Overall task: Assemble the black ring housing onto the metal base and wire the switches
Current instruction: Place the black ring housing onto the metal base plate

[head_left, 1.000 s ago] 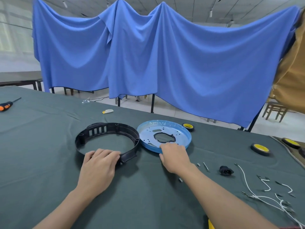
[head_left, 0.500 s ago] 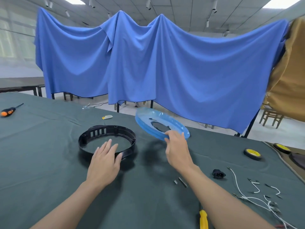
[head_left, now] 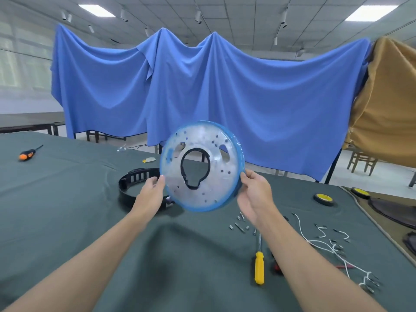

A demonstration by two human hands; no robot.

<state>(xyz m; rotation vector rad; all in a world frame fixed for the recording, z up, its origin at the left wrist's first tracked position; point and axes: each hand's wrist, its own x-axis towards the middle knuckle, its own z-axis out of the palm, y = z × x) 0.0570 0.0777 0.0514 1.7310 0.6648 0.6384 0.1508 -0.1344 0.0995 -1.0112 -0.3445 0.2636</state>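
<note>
Blue-rimmed metal base (head_left: 221, 183), earlier tilted, is now held upright, its rim gripped by the left hand (head_left: 150, 194), taken off the black ring housing (head_left: 137, 175), and the right hand (head_left: 255, 194).

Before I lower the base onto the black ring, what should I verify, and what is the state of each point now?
1. Grip on the metal base: ok; left hand and right hand hold opposite rims.
2. The black ring housing free on the table: ok, partly hidden behind the base.
3. Base level over the ring: not ok; it is held up, tilted toward the camera.
4. Correct face downward: cannot tell.
5. The screws and yellow screwdriver at hand: ok, beside the right forearm.
</note>
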